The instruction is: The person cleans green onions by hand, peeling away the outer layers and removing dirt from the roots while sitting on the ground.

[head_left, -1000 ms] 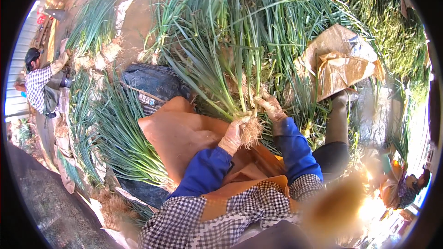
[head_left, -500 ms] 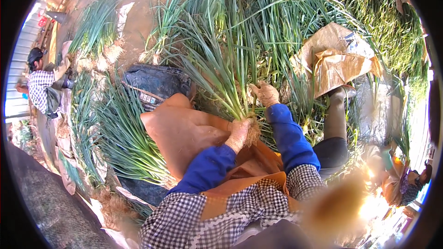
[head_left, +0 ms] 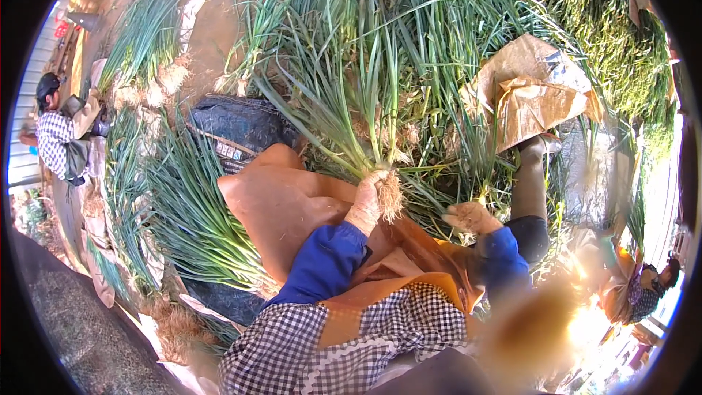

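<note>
My left hand [head_left: 368,203] is closed round the base of a bunch of green onions [head_left: 358,128], just above the pale, stringy roots [head_left: 390,196]. Its long leaves fan away from me over the heap. To the right of those roots, apart from the bunch, is my right hand [head_left: 472,217], its fingers drawn together and pointing left. What they hold, if anything, I cannot make out. A brown apron [head_left: 278,194] lies across my lap beneath the left hand. Loose leaves and stalks [head_left: 431,194] lie between the hands.
Trimmed-looking green onions [head_left: 208,219] lie in a pile at left, beside a dark sack [head_left: 241,128]. A large heap of green onions [head_left: 468,36] spreads ahead. A tan paper sack [head_left: 537,95] sits at right. One person [head_left: 62,132] works at far left, another [head_left: 647,292] at far right.
My right hand has left the stalks and moved right and toward me. My left hand, still gripping the green onions, has shifted slightly left.
</note>
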{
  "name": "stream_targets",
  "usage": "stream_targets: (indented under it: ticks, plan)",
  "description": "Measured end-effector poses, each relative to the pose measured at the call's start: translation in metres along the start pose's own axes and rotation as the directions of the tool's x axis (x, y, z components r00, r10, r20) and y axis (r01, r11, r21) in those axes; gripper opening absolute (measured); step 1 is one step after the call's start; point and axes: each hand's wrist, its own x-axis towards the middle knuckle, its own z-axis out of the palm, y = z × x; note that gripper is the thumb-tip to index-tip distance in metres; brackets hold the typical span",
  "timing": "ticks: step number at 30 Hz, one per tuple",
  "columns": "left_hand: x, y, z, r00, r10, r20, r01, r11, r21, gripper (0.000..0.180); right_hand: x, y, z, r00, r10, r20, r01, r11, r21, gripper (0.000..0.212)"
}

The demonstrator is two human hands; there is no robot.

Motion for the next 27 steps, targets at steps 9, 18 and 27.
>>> stream_targets:
  ticks: [9,18,27]
  plan:
    - [-0.002,-0.006,0.003,1.000,-0.013,-0.001,0.013,0.999,0.032,0.020,0.156,-0.084,0.055,0.885,-0.389,-0.255,0.287,0.889,-0.358,0.038]
    - [-0.006,0.015,-0.009,0.993,-0.047,0.105,0.063,0.987,-0.148,0.024,0.065,-0.109,0.049,0.664,-0.671,-0.331,0.469,0.718,-0.515,0.025]
    - [-0.004,0.003,0.006,0.995,-0.050,0.085,0.048,0.999,0.025,0.016,0.158,-0.083,0.038,0.920,-0.354,-0.169,0.248,0.858,-0.450,0.043]
